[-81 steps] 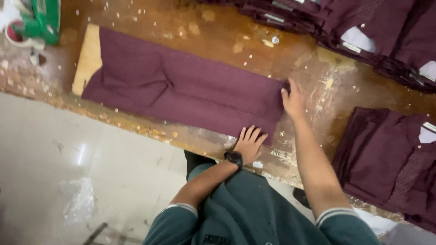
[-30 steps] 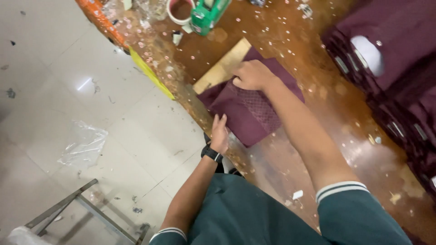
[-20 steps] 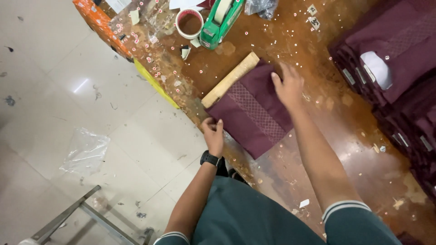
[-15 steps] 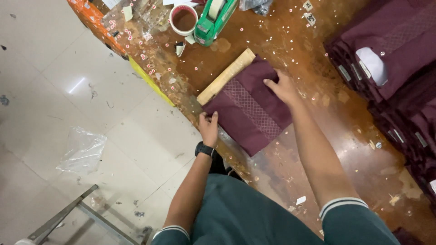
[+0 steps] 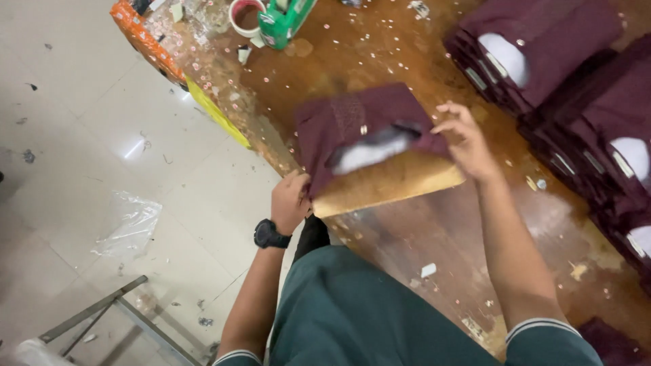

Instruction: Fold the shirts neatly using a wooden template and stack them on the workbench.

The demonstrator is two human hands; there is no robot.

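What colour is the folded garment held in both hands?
Dark maroon folded garment, with a patterned strip; it shows in the head view.

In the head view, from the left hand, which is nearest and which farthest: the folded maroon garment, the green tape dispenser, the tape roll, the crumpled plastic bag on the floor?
1. Folded maroon garment: gripped by the left hand at its lower corner.
2. Crumpled plastic bag: on the floor, to the left.
3. Green tape dispenser and tape roll: at the table's far end, side by side, too close to rank.

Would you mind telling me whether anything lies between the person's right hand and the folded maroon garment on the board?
Nothing visible does. The right hand hovers open at the right edge of the folded maroon garment, with only bare tabletop around it. The left hand already grips the garment's lower left corner against the wooden board.
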